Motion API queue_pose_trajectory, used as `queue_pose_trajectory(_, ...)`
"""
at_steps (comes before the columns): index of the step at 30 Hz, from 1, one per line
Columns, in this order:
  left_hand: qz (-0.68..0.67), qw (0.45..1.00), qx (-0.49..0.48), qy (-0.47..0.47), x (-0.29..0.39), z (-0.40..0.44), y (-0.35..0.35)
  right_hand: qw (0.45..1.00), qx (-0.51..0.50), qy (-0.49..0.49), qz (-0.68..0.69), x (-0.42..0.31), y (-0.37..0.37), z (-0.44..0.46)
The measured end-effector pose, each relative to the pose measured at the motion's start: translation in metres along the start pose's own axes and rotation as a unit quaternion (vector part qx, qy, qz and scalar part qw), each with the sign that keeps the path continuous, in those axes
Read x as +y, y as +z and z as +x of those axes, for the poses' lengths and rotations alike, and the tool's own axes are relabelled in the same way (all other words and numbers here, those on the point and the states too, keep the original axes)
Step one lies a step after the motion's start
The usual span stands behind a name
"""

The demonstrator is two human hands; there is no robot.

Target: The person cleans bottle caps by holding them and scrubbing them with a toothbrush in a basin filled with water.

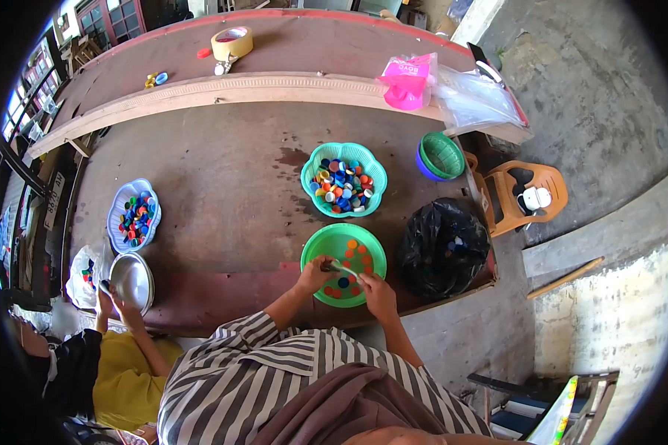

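My left hand is closed over the left side of a green basin, its fingertips on something small I cannot make out. My right hand grips a slim pale stick-like tool, whose far end meets the left fingertips. Inside the basin, several orange bottle caps and a dark blue cap lie in what looks like water. Just beyond stands a turquoise scalloped basket heaped with mixed coloured bottle caps.
A black plastic bag sits right of the basin, with stacked green and purple baskets behind it. Leftward are a blue basket of caps, a metal bowl and a co-worker's hands. A wooden rail crosses the table.
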State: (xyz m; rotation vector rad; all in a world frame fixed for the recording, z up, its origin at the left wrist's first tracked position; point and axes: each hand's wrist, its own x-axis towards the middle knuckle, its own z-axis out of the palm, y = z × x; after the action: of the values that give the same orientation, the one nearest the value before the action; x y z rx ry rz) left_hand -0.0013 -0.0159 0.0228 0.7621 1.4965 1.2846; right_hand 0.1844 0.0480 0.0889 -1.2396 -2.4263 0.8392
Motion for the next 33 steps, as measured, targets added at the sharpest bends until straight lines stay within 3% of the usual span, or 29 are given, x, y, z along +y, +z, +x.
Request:
queue_pose_trajectory(1,-0.002,1.0,0.0,0.004,-0.002,0.0,0.001,0.999,0.018,0.037,-0.029,0.005,0.001,0.002)
queue_pose_trajectory(5,-0.033,0.999,-0.014,-0.005,-0.018,0.009,-0.003,0.999,0.047,0.021,0.0,0.01,0.005,0.002)
queue_pose_trajectory(7,-0.007,0.999,-0.03,-0.017,-0.009,0.008,-0.007,0.999,-0.011,-0.047,0.022,0.01,0.008,0.002)
queue_pose_trajectory(8,-0.056,0.998,-0.015,-0.023,-0.005,0.007,-0.002,0.998,-0.013,-0.053,0.024,0.011,0.008,0.005)
queue_pose_trajectory(10,-0.133,0.991,-0.009,-0.017,-0.016,0.01,0.001,0.996,0.022,0.073,-0.04,0.015,0.003,0.009)
queue_pose_trajectory(14,-0.126,0.991,0.01,-0.035,-0.021,0.009,0.0,0.997,0.016,-0.004,0.069,0.025,0.014,0.01)
queue_pose_trajectory(17,-0.147,0.989,0.002,-0.014,-0.029,0.011,0.0,0.999,-0.024,0.006,0.022,0.019,0.01,0.006)
queue_pose_trajectory(19,-0.109,0.994,-0.013,0.019,-0.027,0.012,-0.003,0.995,0.049,0.072,-0.045,0.012,0.0,0.011)
queue_pose_trajectory(21,-0.086,0.996,-0.013,0.005,-0.026,0.011,-0.005,0.997,0.056,0.049,0.002,0.017,0.006,0.009)
queue_pose_trajectory(23,-0.144,0.989,-0.039,0.014,-0.036,0.017,-0.007,0.997,-0.048,-0.008,0.065,0.002,0.003,0.004)
queue_pose_trajectory(25,-0.164,0.986,-0.024,0.001,-0.018,0.009,-0.004,0.998,-0.009,-0.016,0.052,0.012,0.008,0.005)
queue_pose_trajectory(27,-0.16,0.986,-0.022,-0.034,-0.016,0.008,-0.004,0.994,0.029,0.093,-0.05,0.01,0.002,0.01)
queue_pose_trajectory(28,-0.161,0.986,-0.023,-0.035,-0.016,0.007,-0.003,0.994,0.028,0.094,-0.051,0.01,0.003,0.009)
queue_pose_trajectory(30,-0.167,0.986,0.003,-0.016,-0.011,0.003,-0.002,0.997,-0.002,0.0,0.078,0.008,0.006,0.006)
queue_pose_trajectory(33,-0.15,0.987,-0.014,-0.062,0.002,0.001,-0.004,1.0,0.017,0.016,0.009,0.009,0.007,0.007)
